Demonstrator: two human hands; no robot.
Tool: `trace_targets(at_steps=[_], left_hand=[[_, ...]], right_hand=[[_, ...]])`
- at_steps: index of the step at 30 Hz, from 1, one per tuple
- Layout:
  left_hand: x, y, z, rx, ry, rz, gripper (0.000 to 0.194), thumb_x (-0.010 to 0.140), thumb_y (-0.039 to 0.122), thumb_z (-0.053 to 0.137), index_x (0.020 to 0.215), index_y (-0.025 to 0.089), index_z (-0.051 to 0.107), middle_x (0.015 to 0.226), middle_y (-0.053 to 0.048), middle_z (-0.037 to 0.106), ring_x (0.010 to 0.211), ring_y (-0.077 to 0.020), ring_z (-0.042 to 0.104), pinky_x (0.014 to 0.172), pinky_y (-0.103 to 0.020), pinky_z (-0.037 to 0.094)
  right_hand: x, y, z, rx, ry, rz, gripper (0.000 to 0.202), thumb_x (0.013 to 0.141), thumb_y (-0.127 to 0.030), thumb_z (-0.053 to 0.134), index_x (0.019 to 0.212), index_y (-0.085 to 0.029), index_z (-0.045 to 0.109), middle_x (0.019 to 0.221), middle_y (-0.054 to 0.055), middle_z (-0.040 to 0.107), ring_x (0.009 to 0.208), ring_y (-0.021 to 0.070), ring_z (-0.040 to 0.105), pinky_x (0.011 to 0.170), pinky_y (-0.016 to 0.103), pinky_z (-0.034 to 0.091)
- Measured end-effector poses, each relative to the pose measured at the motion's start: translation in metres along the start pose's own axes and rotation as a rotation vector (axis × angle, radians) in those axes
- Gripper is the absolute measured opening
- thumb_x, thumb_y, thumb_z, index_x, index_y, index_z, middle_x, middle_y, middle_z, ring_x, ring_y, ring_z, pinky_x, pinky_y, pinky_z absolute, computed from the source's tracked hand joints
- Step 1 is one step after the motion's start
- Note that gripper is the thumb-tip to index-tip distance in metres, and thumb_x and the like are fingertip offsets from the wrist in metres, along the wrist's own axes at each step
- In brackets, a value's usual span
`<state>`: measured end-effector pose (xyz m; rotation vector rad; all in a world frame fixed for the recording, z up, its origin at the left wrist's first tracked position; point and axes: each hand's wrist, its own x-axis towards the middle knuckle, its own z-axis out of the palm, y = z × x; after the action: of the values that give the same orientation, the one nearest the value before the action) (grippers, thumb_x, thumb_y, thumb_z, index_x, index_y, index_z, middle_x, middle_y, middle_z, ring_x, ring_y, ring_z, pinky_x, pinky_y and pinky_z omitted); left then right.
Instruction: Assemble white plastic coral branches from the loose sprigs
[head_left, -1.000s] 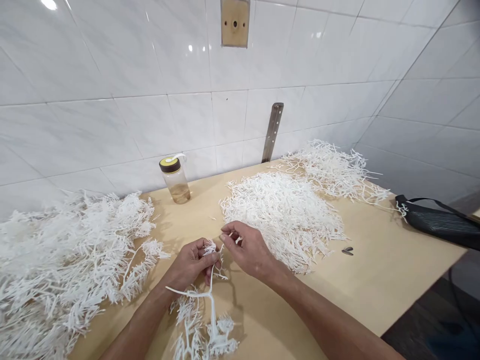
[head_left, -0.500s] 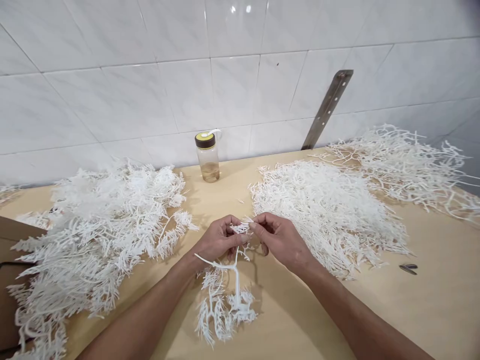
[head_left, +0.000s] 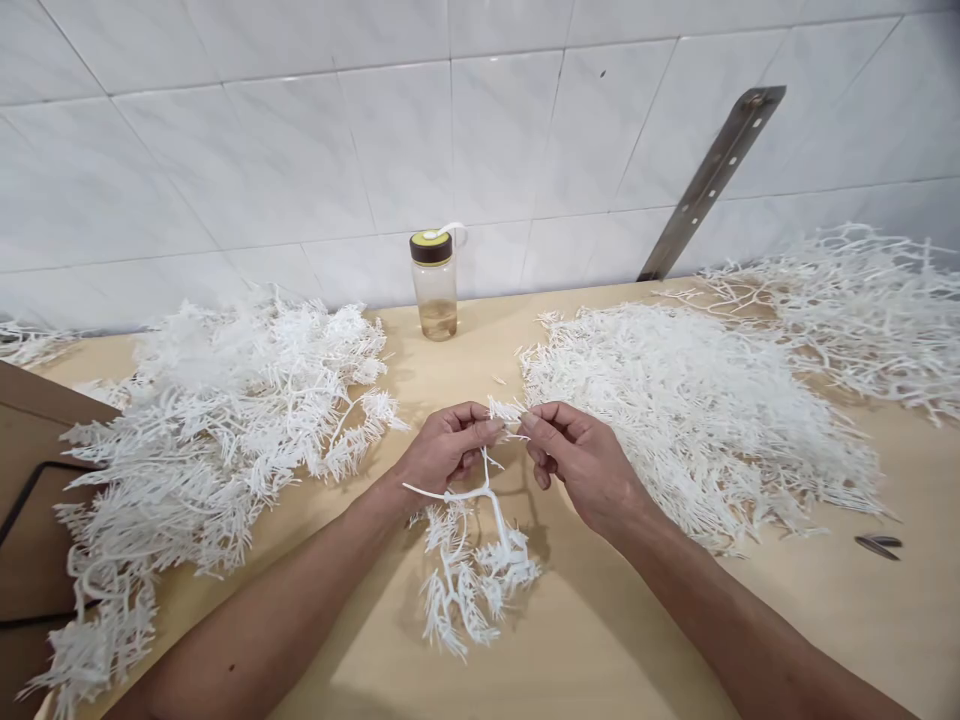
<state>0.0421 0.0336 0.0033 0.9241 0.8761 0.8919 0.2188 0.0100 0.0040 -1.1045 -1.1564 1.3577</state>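
My left hand (head_left: 448, 442) pinches a white branched plastic sprig (head_left: 496, 510) between thumb and fingers. Its bare curved stem and needle-covered twigs hang below the hand, over the tabletop. Close beside it, my right hand (head_left: 581, 458) is closed in a pinch on the tip of a small needled piece (head_left: 505, 409) that bridges the gap between the two hands. Whether this piece is still joined to the larger sprig is hidden by the fingers.
A pile of bushy white sprigs (head_left: 255, 400) lies left, loose white needle pieces (head_left: 675, 400) right, and bare white branches (head_left: 862, 300) far right. A drink bottle (head_left: 435, 290) stands near the tiled wall. A perforated metal bracket (head_left: 712, 185), cardboard box (head_left: 45, 520) and dark slivers (head_left: 879, 545) are also there.
The view has tilted down and shifted left. Between the hands, the small needled piece now stretches more openly, and the hanging sprig has swung slightly.
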Motion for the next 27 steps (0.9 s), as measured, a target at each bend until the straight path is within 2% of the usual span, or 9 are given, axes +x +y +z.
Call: trace_targets(at_steps=[4,9,12,19,27], left_hand=[[-0.0019,-0.0007,0.0034,0.103,0.077,0.068,0.040,0.069,0.050,0.081,0.077,0.013,0.067,0.049,0.007,0.043,0.039,-0.0024,0.027,0.038,-0.019,0.019],[-0.0054,0.0014,0.0066,0.211,0.123,0.166,0.040,0.072,0.051,0.077,0.077,0.012,0.072,0.066,-0.004,0.064,0.057,-0.0113,0.052,0.053,-0.023,0.039],[-0.0065,0.0026,0.0078,0.249,0.133,0.193,0.038,0.075,0.050,0.075,0.075,0.011,0.072,0.072,-0.006,0.067,0.065,-0.0144,0.057,0.062,-0.026,0.044],[-0.0055,0.0007,0.0064,0.322,0.159,0.253,0.039,0.078,0.051,0.072,0.076,0.012,0.073,0.073,-0.006,0.068,0.072,-0.0176,0.060,0.069,-0.029,0.046],[-0.0082,0.0015,0.0104,0.269,0.104,0.202,0.040,0.075,0.051,0.075,0.078,0.012,0.071,0.075,-0.006,0.067,0.069,-0.0163,0.058,0.066,-0.029,0.045]], right_hand=[[-0.0019,-0.0034,-0.0005,-0.044,-0.076,0.001,0.028,0.085,-0.046,0.069,0.084,-0.018,0.064,0.059,-0.004,0.054,0.047,0.0087,0.049,0.044,0.022,0.043],[-0.0015,-0.0054,-0.0045,-0.042,-0.167,0.037,0.025,0.083,-0.042,0.072,0.084,-0.018,0.064,0.062,-0.003,0.056,0.052,0.0100,0.052,0.045,0.023,0.048],[-0.0004,-0.0050,-0.0074,-0.045,-0.218,0.070,0.028,0.084,-0.045,0.070,0.081,-0.018,0.064,0.066,-0.002,0.059,0.055,0.0111,0.055,0.046,0.024,0.051],[0.0015,-0.0021,-0.0085,-0.100,-0.104,0.093,0.032,0.083,-0.047,0.070,0.077,-0.017,0.062,0.063,-0.003,0.058,0.048,0.0087,0.053,0.045,0.023,0.049],[0.0013,-0.0016,-0.0025,-0.081,-0.035,0.088,0.030,0.085,-0.045,0.068,0.075,-0.018,0.060,0.060,-0.004,0.057,0.046,0.0091,0.054,0.044,0.023,0.047]])
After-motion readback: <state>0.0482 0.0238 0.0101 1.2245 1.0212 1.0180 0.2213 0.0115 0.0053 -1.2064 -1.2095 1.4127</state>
